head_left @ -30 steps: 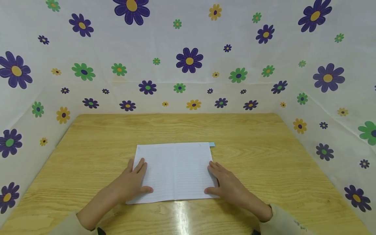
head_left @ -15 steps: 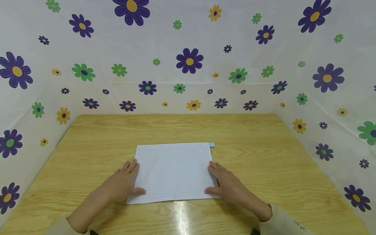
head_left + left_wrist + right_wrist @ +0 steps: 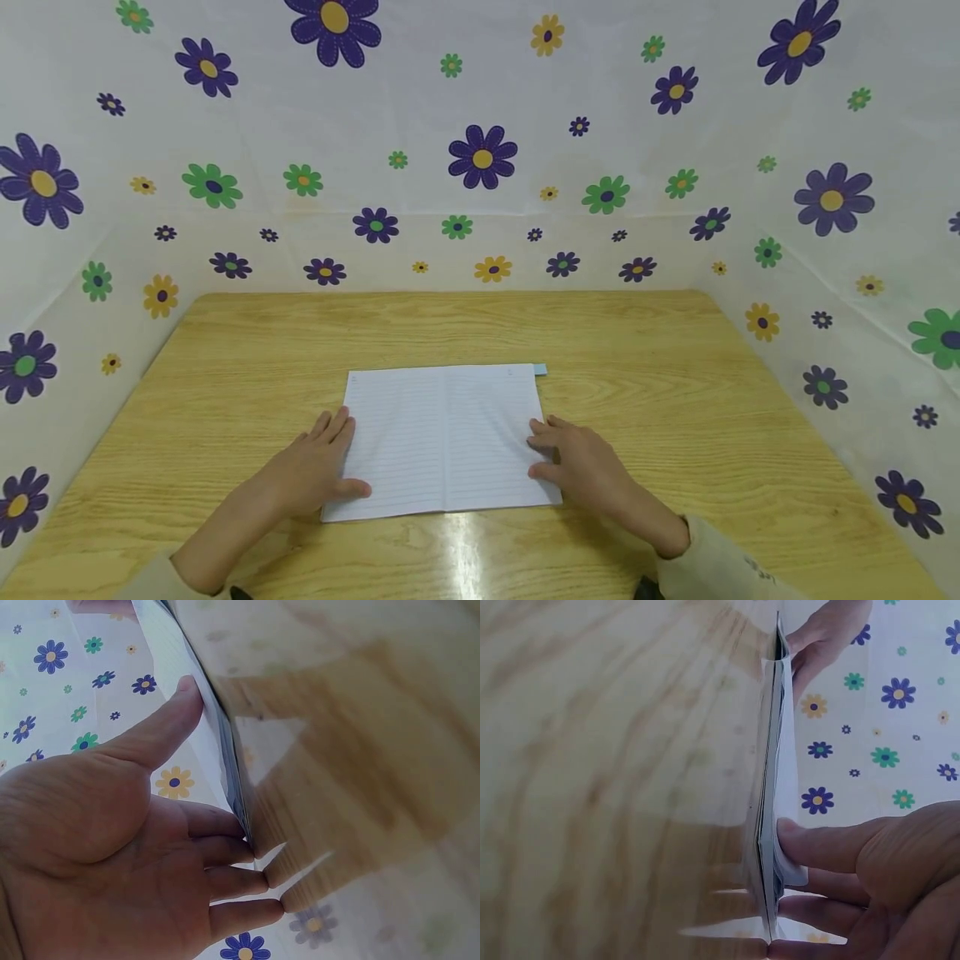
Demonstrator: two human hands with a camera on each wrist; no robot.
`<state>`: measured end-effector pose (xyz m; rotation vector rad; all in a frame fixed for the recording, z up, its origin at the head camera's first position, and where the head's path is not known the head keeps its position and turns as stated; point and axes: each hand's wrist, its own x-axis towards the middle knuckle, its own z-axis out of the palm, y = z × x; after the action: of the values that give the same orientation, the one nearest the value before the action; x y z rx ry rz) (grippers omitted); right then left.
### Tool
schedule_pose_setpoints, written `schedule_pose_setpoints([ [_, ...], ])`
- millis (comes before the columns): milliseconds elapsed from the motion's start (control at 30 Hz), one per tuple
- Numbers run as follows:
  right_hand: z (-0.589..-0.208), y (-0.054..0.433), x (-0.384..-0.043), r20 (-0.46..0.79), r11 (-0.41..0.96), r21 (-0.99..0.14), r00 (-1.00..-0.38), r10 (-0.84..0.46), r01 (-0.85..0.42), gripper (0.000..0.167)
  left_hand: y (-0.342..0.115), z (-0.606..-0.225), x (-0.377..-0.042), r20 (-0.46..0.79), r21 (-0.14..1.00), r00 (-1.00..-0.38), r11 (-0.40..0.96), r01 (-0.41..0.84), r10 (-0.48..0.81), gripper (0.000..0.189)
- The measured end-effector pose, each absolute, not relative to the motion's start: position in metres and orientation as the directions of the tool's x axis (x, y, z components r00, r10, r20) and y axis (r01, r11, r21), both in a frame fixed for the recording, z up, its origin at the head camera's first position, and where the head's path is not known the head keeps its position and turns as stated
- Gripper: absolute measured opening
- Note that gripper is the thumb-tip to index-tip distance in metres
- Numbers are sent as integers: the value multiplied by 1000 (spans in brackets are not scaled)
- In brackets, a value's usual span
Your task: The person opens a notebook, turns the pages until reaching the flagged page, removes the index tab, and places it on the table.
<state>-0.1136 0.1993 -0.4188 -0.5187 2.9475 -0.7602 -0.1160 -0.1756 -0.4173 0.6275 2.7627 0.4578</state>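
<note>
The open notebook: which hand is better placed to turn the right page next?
Probably the right hand. Its fingertips already touch the edge of the right-hand pages of the notebook, while the left hand rests on the left page, thumb on the paper.

Both hands are bare, with no rings or watch to be seen. The right hand [image 3: 581,467] comes out of a loose, pale cream fabric sleeve [image 3: 716,567] whose cuff ends at the wrist; small dark marks near that cuff may be printed lettering, too blurred to read. Behind the left hand [image 3: 311,471] the forearm is uncovered up to a matching cream sleeve edge [image 3: 153,583].
</note>
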Motion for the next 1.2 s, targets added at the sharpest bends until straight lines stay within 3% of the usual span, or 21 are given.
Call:
schedule_pose_setpoints([
  [300, -420, 198, -116, 115, 806, -506, -950, -289, -307, 10, -176, -419, -118, -187, 347, -868, 858, 379, 459, 103],
  [567, -415, 195, -112, 175, 800, -526, -957, -231, -289, 7, -177, -422, -120, -180, 333, -866, 857, 393, 467, 103],
  [767, -408, 193, -106, 172, 749, -610, -966, -194, -259, 3, -177, -422, -120, -184, 331, -866, 859, 391, 465, 103],
  [1033, -407, 193, -102, 177, 670, -706, -973, -145, -228, 8, -176, -418, -117, -191, 349, -868, 858, 378, 459, 101],
  [1200, -411, 199, -104, 126, 537, -830, -989, -80, -150, 34, -176, -420, -118, -200, 357, -868, 859, 367, 454, 103],
])
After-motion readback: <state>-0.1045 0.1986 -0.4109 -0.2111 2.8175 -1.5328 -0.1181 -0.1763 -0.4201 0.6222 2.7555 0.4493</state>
